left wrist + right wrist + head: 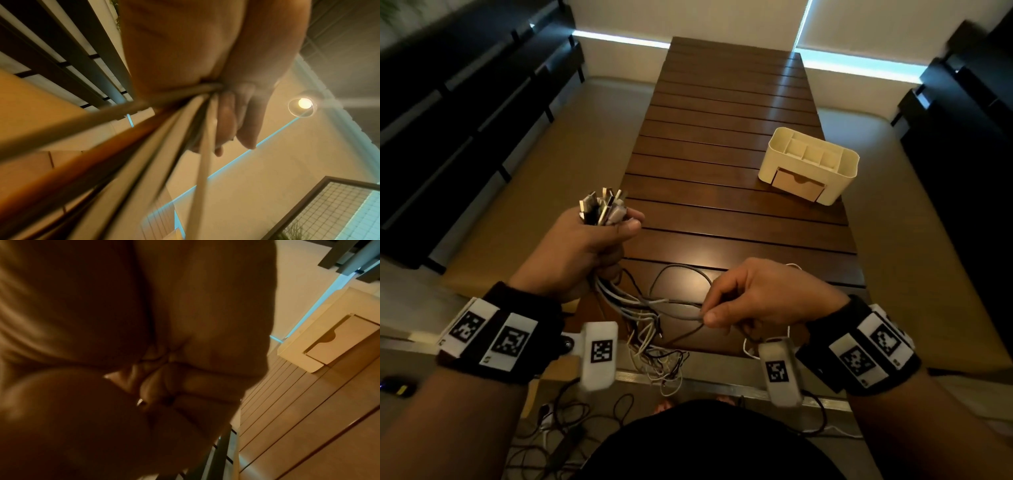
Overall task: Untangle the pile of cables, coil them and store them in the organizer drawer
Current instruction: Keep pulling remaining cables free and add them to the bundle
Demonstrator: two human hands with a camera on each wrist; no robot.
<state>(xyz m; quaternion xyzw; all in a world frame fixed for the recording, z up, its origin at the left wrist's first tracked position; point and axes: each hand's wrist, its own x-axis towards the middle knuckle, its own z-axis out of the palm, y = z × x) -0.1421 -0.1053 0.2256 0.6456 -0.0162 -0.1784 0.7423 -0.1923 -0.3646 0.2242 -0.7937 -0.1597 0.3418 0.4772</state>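
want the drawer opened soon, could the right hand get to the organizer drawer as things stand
Probably yes: the table between the right hand and the drawer looks bare, but it pinches a grey cable and must let go first.

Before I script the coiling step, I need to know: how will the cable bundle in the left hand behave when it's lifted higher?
Probably floppy: below the left hand, the cable bundle droops and fans into loose loops. Likely tangle-prone, since the strands cross near the table edge, where the right hand pinches a grey cable. Seemingly light, as one fist holds the connectors upright.
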